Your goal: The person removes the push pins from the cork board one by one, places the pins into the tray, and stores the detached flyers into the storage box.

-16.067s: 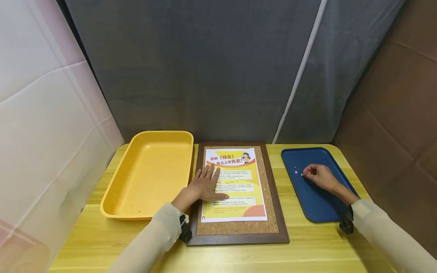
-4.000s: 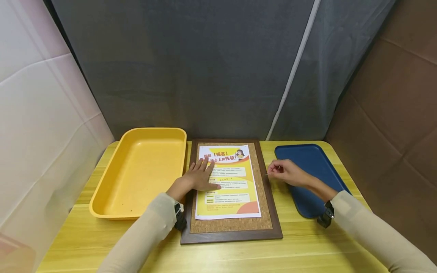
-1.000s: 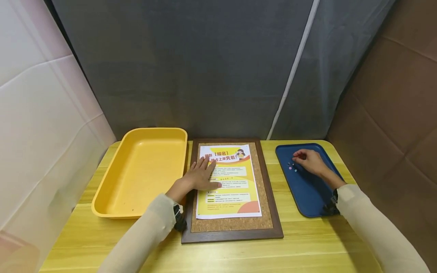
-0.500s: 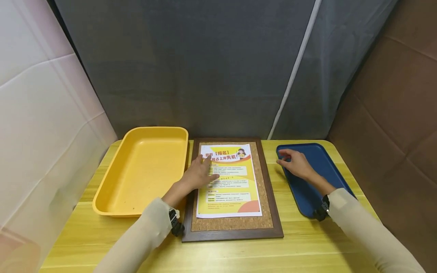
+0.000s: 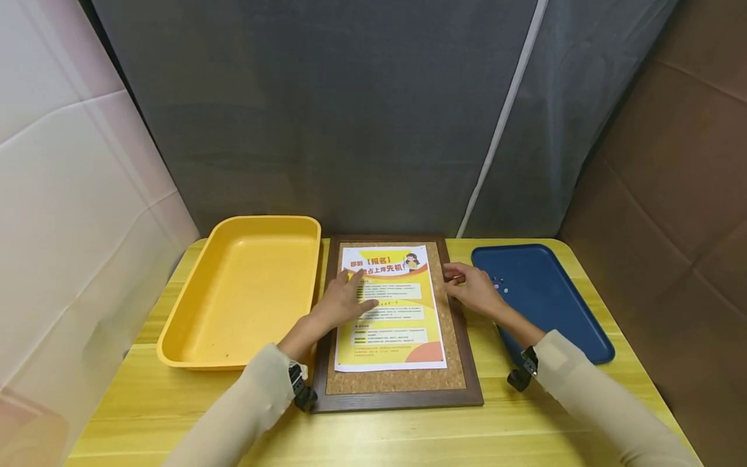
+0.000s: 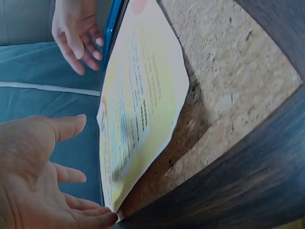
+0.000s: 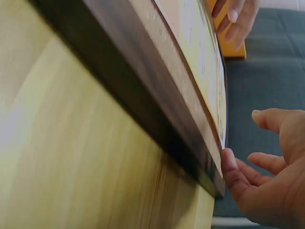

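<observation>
A yellow, white and red printed poster (image 5: 391,331) lies on a cork board (image 5: 362,384) with a dark brown frame (image 5: 403,400). My left hand (image 5: 335,301) is over the poster's upper left side, its fingers spread and nothing in them. In the left wrist view the fingertips of this hand are close to the poster's edge. At the frame's right side is my right hand (image 5: 475,288), also holding nothing. Its fingers are extended with gaps between them, and in the right wrist view one fingertip is right at the frame near the far corner.
A blue tray (image 5: 554,305) on the right bears several tiny pink and pale pieces (image 5: 500,287) near its left rim. Left of the board stands a deep yellow tray (image 5: 166,353). Behind the wooden table (image 5: 397,441) hangs a grey cloth (image 5: 327,130).
My right hand has moved left from the blue tray to the frame's right side, uncovering the tiny pieces. The left hand, earlier flat on the poster, has risen off it.
</observation>
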{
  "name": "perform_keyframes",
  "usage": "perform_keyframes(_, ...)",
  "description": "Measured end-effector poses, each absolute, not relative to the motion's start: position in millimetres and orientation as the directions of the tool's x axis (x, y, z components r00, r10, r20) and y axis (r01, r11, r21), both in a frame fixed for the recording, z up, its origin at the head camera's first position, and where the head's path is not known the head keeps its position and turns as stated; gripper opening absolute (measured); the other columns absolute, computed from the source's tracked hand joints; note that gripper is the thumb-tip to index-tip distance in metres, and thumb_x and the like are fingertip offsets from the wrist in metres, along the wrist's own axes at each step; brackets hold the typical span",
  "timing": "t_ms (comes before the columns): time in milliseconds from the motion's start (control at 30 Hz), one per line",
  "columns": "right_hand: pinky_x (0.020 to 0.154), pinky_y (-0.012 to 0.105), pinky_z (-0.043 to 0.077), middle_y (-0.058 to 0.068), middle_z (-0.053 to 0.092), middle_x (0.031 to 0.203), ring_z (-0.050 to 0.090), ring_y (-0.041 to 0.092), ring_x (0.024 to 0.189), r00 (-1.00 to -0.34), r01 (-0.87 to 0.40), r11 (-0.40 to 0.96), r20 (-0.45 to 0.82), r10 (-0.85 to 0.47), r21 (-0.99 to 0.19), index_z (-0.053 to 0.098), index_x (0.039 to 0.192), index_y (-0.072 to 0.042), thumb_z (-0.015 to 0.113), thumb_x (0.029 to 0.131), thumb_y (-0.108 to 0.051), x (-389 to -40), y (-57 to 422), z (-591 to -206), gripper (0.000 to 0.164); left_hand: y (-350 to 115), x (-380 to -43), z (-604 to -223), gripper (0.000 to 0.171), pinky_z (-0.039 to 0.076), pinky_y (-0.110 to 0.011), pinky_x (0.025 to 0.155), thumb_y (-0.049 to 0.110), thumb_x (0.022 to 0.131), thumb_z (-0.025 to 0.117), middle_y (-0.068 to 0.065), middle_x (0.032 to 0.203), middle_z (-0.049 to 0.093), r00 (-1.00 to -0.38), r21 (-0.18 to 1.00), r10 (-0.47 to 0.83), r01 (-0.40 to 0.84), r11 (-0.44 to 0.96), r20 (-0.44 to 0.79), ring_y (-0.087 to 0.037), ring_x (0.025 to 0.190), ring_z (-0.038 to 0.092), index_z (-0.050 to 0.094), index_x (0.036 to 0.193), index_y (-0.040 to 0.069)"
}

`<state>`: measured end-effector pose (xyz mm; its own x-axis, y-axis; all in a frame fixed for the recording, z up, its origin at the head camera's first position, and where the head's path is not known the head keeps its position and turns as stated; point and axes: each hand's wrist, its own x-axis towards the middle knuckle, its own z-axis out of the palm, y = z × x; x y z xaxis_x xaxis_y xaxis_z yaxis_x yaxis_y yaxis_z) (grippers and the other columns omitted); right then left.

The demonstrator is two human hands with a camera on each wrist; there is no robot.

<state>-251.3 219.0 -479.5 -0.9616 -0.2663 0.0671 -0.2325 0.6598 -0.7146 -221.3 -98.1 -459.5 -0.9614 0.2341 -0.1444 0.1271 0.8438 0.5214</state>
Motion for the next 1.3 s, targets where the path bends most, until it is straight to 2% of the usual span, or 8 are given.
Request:
perform_keyframes(233,0.093,0.052,0.058,0.023,0.072,0.129,0.070,0.036,0.112,-0.967,-0.198,0.656,0.034,-0.254,-0.728,0.057,0.147,0.006,0.077,0.098,-0.028,-247.5,201.7,-479.9,0.063,-96.6,-219.7,-462.6,0.083,0.036,-0.067,0.117,0.039,0.101,0.073,-0.038,0.166,0.025,-0.967,0.538,0.211,0.104,0.836,-0.141,-0.059,0.150,0.030,0.035,0.163,0.000)
perform_keyframes(533,0.093,0.049,0.058,0.023,0.073,0.122,0.070,0.035,0.108,-0.976,-0.167,0.669,0.026,-0.215,-0.724,0.064,0.139,0.007,0.080,0.095,-0.026,-246.7,187.6,-488.0,0.058,-93.8,-217.2,-462.2,0.081,0.032,-0.068,0.119,0.040,0.102,0.071,-0.040,0.168,0.013,-0.963,0.568,0.186,0.044,0.822,-0.194,-0.059,0.153,0.025,0.037,0.162,-0.002)
perform_keyframes(700,0.092,0.049,0.058,0.021,0.072,0.123,0.070,0.034,0.110,-0.974,-0.161,0.656,0.010,-0.227,-0.738,0.062,0.143,0.005,0.080,0.096,-0.028,-243.2,184.6,-490.5,0.060,-94.2,-218.6,-464.2,0.081,0.035,-0.067,0.118,0.035,0.097,0.078,-0.040,0.167,0.018,-0.972,0.571,0.179,0.061,0.819,-0.152,-0.061,0.150,0.030,0.043,0.158,-0.004)
perform_keyframes(900,0.090,0.046,0.057,0.019,0.071,0.123,0.068,0.031,0.108,-0.977,-0.144,0.626,0.011,-0.212,-0.767,0.062,0.143,0.003,0.080,0.096,-0.026,-241.8,181.8,-494.2,0.058,-97.8,-221.9,-466.4,0.073,0.040,-0.064,0.116,0.026,0.091,0.086,-0.042,0.161,0.030,-0.983,0.559,0.181,0.140,0.817,-0.018,-0.063,0.142,0.041,0.055,0.147,-0.009)
perform_keyframes(1000,0.087,0.043,0.057,0.019,0.068,0.122,0.067,0.030,0.106,-0.982,-0.132,0.625,0.015,-0.189,-0.769,0.064,0.142,0.002,0.081,0.095,-0.025,-241.8,180.0,-495.7,0.057,-99.5,-222.8,-466.7,0.069,0.041,-0.062,0.115,0.020,0.090,0.087,-0.043,0.158,0.033,-0.983,0.565,0.182,0.171,0.807,0.038,-0.061,0.143,0.041,0.057,0.142,-0.013)
perform_keyframes(1133,0.083,0.040,0.057,0.018,0.064,0.121,0.066,0.030,0.104,-0.988,-0.115,0.631,0.023,-0.152,-0.767,0.066,0.139,0.000,0.082,0.095,-0.021,-241.1,176.5,-497.2,0.052,-101.2,-222.4,-466.6,0.070,0.043,-0.061,0.114,0.017,0.091,0.085,-0.042,0.161,0.030,-0.983,0.596,0.179,0.167,0.786,0.039,-0.057,0.149,0.035,0.053,0.146,-0.014)
perform_keyframes(1300,0.078,0.035,0.053,0.017,0.063,0.114,0.063,0.027,0.097,-0.991,-0.108,0.621,0.036,-0.128,-0.776,0.071,0.132,0.001,0.083,0.092,-0.011,-239.6,171.6,-497.9,0.044,-100.9,-222.4,-467.5,0.069,0.051,-0.056,0.108,0.009,0.093,0.082,-0.039,0.161,0.034,-0.982,0.639,0.187,0.153,0.754,0.014,-0.054,0.148,0.039,0.050,0.151,-0.010)
